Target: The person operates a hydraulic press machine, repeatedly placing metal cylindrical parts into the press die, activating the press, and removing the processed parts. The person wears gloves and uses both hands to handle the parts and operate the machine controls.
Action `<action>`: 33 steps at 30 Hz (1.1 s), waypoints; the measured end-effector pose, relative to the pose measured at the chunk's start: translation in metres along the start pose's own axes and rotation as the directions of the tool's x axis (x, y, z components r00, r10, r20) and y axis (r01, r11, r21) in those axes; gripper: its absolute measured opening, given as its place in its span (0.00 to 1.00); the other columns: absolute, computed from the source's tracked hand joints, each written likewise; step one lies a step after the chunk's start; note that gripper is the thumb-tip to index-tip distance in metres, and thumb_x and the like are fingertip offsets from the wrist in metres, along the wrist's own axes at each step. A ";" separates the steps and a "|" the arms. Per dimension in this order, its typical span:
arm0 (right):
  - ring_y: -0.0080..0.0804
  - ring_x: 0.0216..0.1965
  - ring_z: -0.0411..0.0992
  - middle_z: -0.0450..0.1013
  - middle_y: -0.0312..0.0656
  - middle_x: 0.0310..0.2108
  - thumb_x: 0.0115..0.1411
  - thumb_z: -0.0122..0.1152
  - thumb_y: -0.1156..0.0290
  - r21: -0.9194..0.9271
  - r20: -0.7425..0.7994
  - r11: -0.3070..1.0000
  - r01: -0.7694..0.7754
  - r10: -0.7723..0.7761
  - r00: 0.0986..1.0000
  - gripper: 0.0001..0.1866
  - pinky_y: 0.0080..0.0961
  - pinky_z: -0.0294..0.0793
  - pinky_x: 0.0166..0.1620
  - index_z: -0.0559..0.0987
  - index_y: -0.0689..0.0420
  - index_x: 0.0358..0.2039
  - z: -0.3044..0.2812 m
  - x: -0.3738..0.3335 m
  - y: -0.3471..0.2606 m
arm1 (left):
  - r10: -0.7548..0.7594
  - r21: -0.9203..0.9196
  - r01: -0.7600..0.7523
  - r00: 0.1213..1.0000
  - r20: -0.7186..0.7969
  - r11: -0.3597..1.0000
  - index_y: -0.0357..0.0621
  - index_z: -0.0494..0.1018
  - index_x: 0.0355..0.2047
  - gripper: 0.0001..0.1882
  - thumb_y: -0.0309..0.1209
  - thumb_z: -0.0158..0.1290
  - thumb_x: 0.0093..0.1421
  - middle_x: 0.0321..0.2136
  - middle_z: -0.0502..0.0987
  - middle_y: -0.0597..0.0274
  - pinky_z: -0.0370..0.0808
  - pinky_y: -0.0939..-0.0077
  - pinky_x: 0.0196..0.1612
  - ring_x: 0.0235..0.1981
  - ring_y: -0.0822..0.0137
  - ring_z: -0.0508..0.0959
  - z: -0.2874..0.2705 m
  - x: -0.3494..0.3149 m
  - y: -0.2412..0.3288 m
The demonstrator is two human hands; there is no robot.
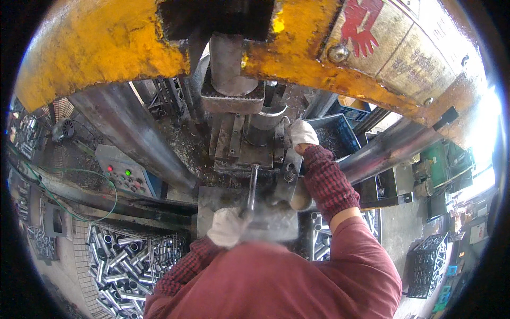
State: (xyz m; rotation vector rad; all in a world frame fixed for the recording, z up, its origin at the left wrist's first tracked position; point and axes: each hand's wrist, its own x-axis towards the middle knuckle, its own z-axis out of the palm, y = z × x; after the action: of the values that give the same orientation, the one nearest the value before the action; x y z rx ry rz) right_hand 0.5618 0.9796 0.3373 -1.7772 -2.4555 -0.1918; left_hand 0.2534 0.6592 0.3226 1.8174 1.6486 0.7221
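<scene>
My right hand [303,134], in a white glove, reaches forward to the right side of the steel die block [247,155]. Its fingers look curled in beside a short upright metal cylinder [261,126] on the block; what they grip is hidden. Above that block hangs the press ram [232,85], a thick round shaft with a square foot. My left hand [226,227], also gloved, is low and close to my chest, smeared by motion. It is nearest to the lower end of a slim metal rod [253,189] that slants out from the block.
Yellow press frame [106,48] arches overhead, with thick steel columns [135,133] at both sides. A grey control box [127,170] with lit buttons stands left. Cut metal tubes [119,263] fill a wire basket at lower left. A blue crate [337,133] sits behind my right hand.
</scene>
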 end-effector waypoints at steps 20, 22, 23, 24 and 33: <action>0.60 0.43 0.84 0.83 0.53 0.35 0.61 0.68 0.63 -0.032 -0.012 0.993 0.114 -0.114 0.993 0.09 0.49 0.84 0.45 0.91 0.50 0.36 0.034 0.024 0.011 | -0.037 -0.020 0.038 0.999 0.011 0.999 0.40 0.88 0.37 0.21 0.48 0.66 0.73 0.24 0.84 0.41 0.81 0.49 0.32 0.28 0.40 0.87 -0.011 0.003 0.009; 0.61 0.43 0.84 0.83 0.53 0.35 0.59 0.69 0.63 0.205 0.022 0.978 -0.032 0.028 0.999 0.09 0.49 0.84 0.45 0.91 0.51 0.35 0.034 0.026 0.009 | 0.009 -0.014 -0.009 1.000 -0.009 1.000 0.40 0.89 0.38 0.21 0.48 0.66 0.73 0.24 0.83 0.41 0.81 0.48 0.32 0.27 0.40 0.86 -0.006 0.001 0.002; 0.62 0.44 0.84 0.84 0.54 0.37 0.61 0.68 0.62 0.279 0.027 0.958 -0.072 0.067 0.997 0.10 0.50 0.84 0.46 0.91 0.52 0.36 0.034 0.025 0.008 | 0.041 0.031 -0.041 0.999 -0.012 0.999 0.40 0.89 0.39 0.20 0.47 0.66 0.73 0.23 0.83 0.41 0.80 0.47 0.32 0.27 0.40 0.86 -0.003 0.000 -0.001; 0.62 0.46 0.84 0.85 0.55 0.39 0.64 0.68 0.62 0.206 0.006 0.978 -0.030 0.029 1.000 0.11 0.50 0.84 0.47 0.91 0.54 0.38 0.034 0.027 0.005 | 0.084 0.049 -0.081 0.995 -0.053 0.996 0.40 0.89 0.39 0.20 0.47 0.66 0.73 0.23 0.83 0.40 0.80 0.46 0.32 0.26 0.39 0.85 0.000 0.000 -0.003; 0.57 0.55 0.85 0.87 0.54 0.46 0.71 0.60 0.61 0.012 0.171 1.000 -0.004 0.002 0.985 0.17 0.48 0.86 0.56 0.92 0.50 0.51 0.010 0.034 -0.011 | 0.056 0.024 -0.055 0.997 -0.049 0.998 0.39 0.88 0.38 0.20 0.47 0.65 0.73 0.22 0.82 0.40 0.78 0.43 0.31 0.26 0.37 0.84 -0.003 0.003 0.002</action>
State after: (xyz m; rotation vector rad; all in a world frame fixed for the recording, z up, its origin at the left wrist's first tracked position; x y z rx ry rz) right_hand 0.5411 1.0097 0.3319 -1.8651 -2.5617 -0.0243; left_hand 0.2529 0.6619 0.3267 1.8825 1.6494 0.7811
